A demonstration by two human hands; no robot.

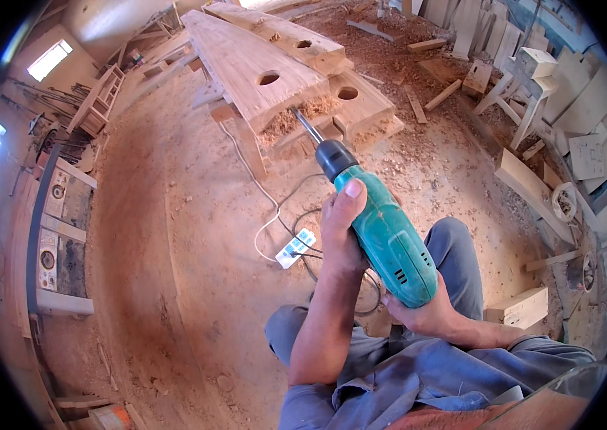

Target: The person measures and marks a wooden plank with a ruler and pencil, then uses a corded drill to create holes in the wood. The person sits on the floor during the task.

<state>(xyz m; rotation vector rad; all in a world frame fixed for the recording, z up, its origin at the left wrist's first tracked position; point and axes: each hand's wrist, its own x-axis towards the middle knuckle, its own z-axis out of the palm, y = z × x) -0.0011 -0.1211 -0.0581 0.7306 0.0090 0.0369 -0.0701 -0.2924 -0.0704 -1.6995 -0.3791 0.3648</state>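
I have the green power drill (383,240) gripped in both hands, out in front of the knees and over the sawdust-strewn floor (174,236). My left hand (339,229) is clenched around the front of the drill body, thumb laid up along the casing toward the black chuck; my right hand (421,312) is closed on the rear end, down near the lap (the handle itself is hidden under the palm, so I can't make out the trigger finger). The drill's long axis runs from lower right, close to me, up and to the left, away from me, and the bit (307,125) at its far end points into the end of the thick wooden beam (246,64), where a heap of shavings (296,118) lies. Whether the tip is touching wood or buried in the shavings I cannot tell. The left hand is the nearer to the beam. A white power strip (296,248) lies on the floor below the drill
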